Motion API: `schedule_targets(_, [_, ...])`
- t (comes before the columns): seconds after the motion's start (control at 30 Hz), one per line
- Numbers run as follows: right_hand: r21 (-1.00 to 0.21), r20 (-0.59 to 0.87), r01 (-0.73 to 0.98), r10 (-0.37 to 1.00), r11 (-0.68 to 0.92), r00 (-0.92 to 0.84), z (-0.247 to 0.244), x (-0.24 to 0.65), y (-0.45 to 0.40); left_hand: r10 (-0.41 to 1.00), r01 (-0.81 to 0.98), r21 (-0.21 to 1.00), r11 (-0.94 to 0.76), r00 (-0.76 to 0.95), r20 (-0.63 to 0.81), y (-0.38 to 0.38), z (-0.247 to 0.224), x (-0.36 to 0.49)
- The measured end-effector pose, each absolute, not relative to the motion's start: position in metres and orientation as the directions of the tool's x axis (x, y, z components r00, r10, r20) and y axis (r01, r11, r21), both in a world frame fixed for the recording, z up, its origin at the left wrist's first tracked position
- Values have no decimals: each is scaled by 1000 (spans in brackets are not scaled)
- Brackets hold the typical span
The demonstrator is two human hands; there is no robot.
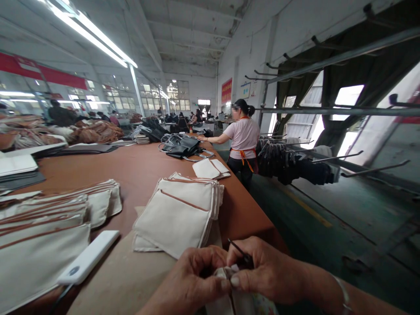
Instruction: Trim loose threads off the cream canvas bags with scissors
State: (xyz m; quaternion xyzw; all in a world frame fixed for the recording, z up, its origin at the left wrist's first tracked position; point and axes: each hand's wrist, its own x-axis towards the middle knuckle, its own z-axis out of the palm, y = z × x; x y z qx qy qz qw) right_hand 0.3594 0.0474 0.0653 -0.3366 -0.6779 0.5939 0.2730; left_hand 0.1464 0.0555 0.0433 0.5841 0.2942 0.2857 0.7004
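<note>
At the bottom of the head view, my left hand [200, 280] pinches the edge of a cream fabric piece [223, 304] between thumb and fingers. My right hand [259, 267] grips the same piece just beside it, the thumbs close together. A thin dark tool [240, 248] sticks up from the fingers of my right hand; its lower end is hidden. Just beyond my hands lies a stack of cream fabric panels [183, 210] with brown trim. It rests on brown paper [124, 271] on the brown table [131, 164].
Rows of cream panels [42, 245] and a white device with a cable [90, 258] lie at left. Farther up are a small cream stack [210, 168] and black bags [180, 144]. A person [244, 140] stands at the table's right edge, near a metal rack [295, 111].
</note>
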Motion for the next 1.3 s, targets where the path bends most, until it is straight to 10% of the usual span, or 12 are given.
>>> schedule_targets(0.57, [-905, -88, 413, 905, 102, -416, 64, 350, 46, 806, 142, 985, 99, 568, -163, 55, 53, 161])
schedule_targets(0.97, [-927, 254, 164, 887, 337, -385, 39, 346, 39, 760, 134, 966, 221, 597, -256, 55, 46, 161])
schedule_targets(1.3, [-592, 590, 170, 567, 788, -575, 34, 359, 37, 758, -178, 869, 461, 588, -282, 39, 45, 161])
